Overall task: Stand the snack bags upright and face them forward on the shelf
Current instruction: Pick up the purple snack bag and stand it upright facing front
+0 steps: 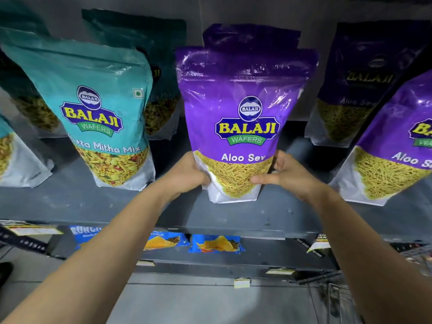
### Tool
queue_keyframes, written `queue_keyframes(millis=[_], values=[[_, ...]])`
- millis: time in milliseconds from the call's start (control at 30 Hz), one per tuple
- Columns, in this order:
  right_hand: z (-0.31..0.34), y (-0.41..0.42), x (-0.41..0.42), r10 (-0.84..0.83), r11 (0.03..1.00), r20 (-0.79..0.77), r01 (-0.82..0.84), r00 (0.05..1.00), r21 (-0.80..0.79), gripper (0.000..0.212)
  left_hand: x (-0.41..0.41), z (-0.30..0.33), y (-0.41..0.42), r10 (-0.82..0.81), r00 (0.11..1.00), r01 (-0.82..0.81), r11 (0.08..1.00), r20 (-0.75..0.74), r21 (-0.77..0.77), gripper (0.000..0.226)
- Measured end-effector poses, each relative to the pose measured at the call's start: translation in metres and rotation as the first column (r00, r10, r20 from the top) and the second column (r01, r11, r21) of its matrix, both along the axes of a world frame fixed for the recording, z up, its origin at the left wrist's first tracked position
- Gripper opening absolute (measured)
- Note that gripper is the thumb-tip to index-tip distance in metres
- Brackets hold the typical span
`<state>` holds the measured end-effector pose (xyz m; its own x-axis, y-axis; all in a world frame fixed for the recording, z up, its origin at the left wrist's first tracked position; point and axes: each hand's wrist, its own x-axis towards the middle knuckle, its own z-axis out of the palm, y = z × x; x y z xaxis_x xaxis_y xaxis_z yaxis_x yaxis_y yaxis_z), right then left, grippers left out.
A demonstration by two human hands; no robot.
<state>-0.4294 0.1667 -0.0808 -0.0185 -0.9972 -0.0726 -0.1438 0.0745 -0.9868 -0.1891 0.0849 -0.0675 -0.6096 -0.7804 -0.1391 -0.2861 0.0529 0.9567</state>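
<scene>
A purple Aloo Sev bag [243, 108] stands upright on the grey shelf [233, 213], label facing me. My left hand [191, 174] grips its lower left edge and my right hand [287, 174] grips its lower right edge, thumb across the front. A second purple bag [252, 35] stands right behind it. To the left, a teal Khatta Mitha Mix bag [93, 108] stands facing forward. At the right edge another Aloo Sev bag [395, 150] leans to the right.
More teal bags [140, 54] and a dark purple bag [355, 90] stand in the back row. Blue chip packets [216, 243] lie on the lower shelf, with price tags [242, 282] along its edge. A wire rack [339, 300] sits low right.
</scene>
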Motion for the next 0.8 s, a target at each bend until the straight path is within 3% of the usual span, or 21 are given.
queue_keyframes(millis=[133,300,400,567,667,800], values=[[0.023,-0.006,0.001,0.018,0.997,0.225,-0.003,0.974,-0.071,0.079,0.003,0.040,-0.002,-0.034,0.966,0.048,0.998,-0.258,0.048,0.061],[0.055,-0.018,0.013,-0.082,0.963,0.271,0.146,0.959,-0.227,0.059,-0.016,0.082,-0.004,0.139,0.889,-0.164,0.986,-0.436,-0.019,0.049],[0.073,-0.019,0.017,-0.080,0.938,0.414,0.209,0.907,-0.277,0.048,-0.018,0.095,-0.006,0.181,0.827,-0.200,0.980,-0.532,0.022,0.032],[0.089,-0.024,0.023,-0.156,0.890,0.491,0.338,0.857,-0.307,0.024,-0.024,0.098,-0.007,0.222,0.765,-0.220,0.972,-0.605,0.078,0.014],[0.099,-0.025,0.023,-0.204,0.855,0.541,0.418,0.816,-0.308,0.030,-0.027,0.098,-0.007,0.248,0.734,-0.248,0.965,-0.632,0.090,0.014],[0.106,-0.032,0.021,-0.177,0.820,0.543,0.428,0.821,-0.379,0.021,-0.031,0.100,-0.011,0.285,0.695,-0.316,0.946,-0.661,0.075,0.017]])
